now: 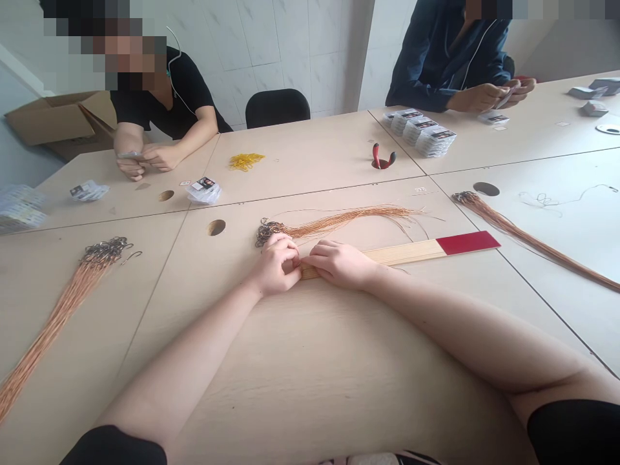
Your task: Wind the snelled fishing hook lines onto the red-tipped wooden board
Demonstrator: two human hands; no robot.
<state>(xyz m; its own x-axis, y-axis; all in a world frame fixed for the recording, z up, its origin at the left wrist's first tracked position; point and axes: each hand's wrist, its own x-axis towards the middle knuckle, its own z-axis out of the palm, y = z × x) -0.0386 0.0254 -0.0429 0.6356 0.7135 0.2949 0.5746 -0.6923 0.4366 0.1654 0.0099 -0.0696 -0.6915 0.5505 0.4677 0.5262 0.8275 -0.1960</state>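
Note:
My left hand (278, 266) is closed at the left end of a flat wooden strip (407, 252) with a red right end. Whatever its fingertips pinch is too small to make out. Beside it, my right hand (341, 263) lies over the strip, fingers pressed together on its left part. Just behind both hands is a bundle of thin copper-coloured cords (339, 221), with dark metal hooks (268, 231) at its left end. A thin line pokes out below the strip, right of my right hand.
More hooked cord bundles lie at left (72, 297) and right (533, 240). Behind are red-handled pliers (376, 156), yellow bands (245, 161), stacked packets (419, 131) and a small packet pile (204, 190). Two people sit across the table (300, 361), handling small items.

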